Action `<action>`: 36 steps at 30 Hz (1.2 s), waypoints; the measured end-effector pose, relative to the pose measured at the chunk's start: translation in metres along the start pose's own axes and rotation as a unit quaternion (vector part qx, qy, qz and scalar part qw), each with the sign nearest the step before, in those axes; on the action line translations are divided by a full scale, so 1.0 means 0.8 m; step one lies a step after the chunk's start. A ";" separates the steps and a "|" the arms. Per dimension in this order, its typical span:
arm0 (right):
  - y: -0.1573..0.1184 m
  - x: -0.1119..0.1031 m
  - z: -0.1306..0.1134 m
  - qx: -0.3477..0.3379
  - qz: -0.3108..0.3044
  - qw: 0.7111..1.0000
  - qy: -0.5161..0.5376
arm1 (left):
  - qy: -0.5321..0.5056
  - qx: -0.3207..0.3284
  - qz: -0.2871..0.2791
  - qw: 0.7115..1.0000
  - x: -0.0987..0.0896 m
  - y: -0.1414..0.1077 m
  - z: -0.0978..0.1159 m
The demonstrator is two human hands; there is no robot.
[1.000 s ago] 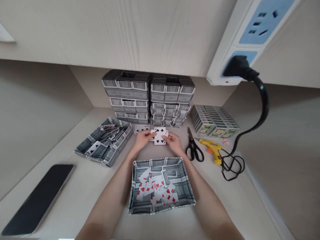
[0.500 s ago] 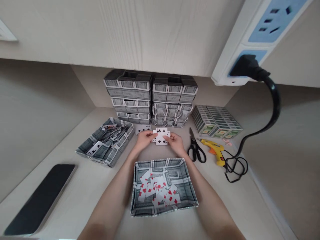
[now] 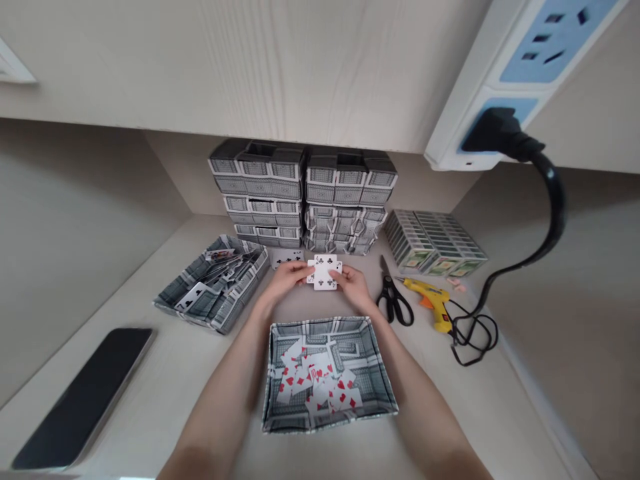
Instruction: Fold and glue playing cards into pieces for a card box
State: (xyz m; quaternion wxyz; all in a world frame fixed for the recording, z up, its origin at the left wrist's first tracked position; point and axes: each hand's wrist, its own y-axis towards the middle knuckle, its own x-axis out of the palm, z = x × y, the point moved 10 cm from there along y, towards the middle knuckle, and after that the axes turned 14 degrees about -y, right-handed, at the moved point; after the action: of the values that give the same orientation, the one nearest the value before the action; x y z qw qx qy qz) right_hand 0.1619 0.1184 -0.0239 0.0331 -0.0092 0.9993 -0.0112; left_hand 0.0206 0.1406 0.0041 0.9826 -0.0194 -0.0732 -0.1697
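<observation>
Between my two hands are playing cards [image 3: 325,273]: a four of clubs lies crosswise over a five whose corners stick out at both sides. My left hand [image 3: 287,280] pinches the left end, and my right hand [image 3: 354,287] pinches the right end. Just behind my left hand another black-suited card [image 3: 287,258] lies face up on the table. Nearer to me, between my forearms, stands a tray made of playing cards [image 3: 385,383], holding several cut card pieces [image 3: 320,377] with red hearts and diamonds.
At left, a second card tray [image 3: 230,323] holds loose cards, and a black phone [image 3: 83,400] lies nearer. Stacked card-built boxes [image 3: 300,193] stand behind. Scissors [image 3: 393,303], a yellow glue gun [image 3: 430,300] with a cord and card packs [image 3: 433,243] are right. A power strip [image 3: 493,93] hangs above.
The view has shifted very slightly. Both hands keep their pinch on the crossed cards, with hardly any movement.
</observation>
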 end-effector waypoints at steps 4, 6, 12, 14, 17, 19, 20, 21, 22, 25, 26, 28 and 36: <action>0.000 -0.001 0.002 0.003 0.011 1.000 -0.018 | 0.060 0.013 0.012 0.998 0.000 0.001 0.006; 0.000 0.001 0.000 0.003 0.012 1.000 -0.020 | 0.059 0.023 0.023 0.998 -0.002 0.003 0.009; -0.018 -0.024 -0.029 0.022 0.028 0.987 -0.160 | 0.042 0.018 0.039 0.998 -0.010 0.004 0.007; -0.036 -0.053 -0.054 -0.005 0.041 0.947 -0.318 | 0.042 0.015 0.039 0.998 -0.010 0.005 0.007; -0.078 -0.128 -0.082 0.002 0.131 0.838 -0.530 | 0.047 0.017 0.041 0.998 -0.009 0.004 0.008; -0.115 -0.191 -0.089 0.054 0.226 0.763 -0.604 | 0.051 0.020 0.046 0.997 -0.009 0.004 0.009; -0.132 -0.217 -0.086 0.087 0.253 0.730 -0.629 | 0.053 0.022 0.048 0.997 -0.009 0.004 0.010; -0.147 -0.241 -0.078 0.126 0.270 0.703 -0.646 | 0.056 0.025 0.050 0.997 -0.009 0.004 0.011; -0.160 -0.260 -0.067 0.165 0.275 0.686 -0.653 | 0.060 0.029 0.048 0.997 -0.008 0.004 0.012; -0.176 -0.284 -0.030 0.228 0.238 0.688 -0.647 | 0.074 0.039 0.042 0.996 -0.005 0.004 0.015; -0.177 -0.285 -0.024 0.233 0.233 0.688 -0.646 | 0.078 0.040 0.041 0.995 -0.005 0.004 0.015; -0.175 -0.281 -0.020 0.228 0.223 0.683 -0.658 | 0.086 0.039 0.042 0.995 -0.005 0.004 0.015; -0.171 -0.279 -0.033 0.221 0.267 0.657 -0.670 | 0.110 0.050 0.031 0.992 -0.003 0.005 0.014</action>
State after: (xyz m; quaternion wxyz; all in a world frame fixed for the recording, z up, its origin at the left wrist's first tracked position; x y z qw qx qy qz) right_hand 0.3849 -0.0132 0.0199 0.6962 0.2603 0.6342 -0.2132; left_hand 0.0179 0.1463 0.0145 0.9893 0.0457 0.0274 -0.1360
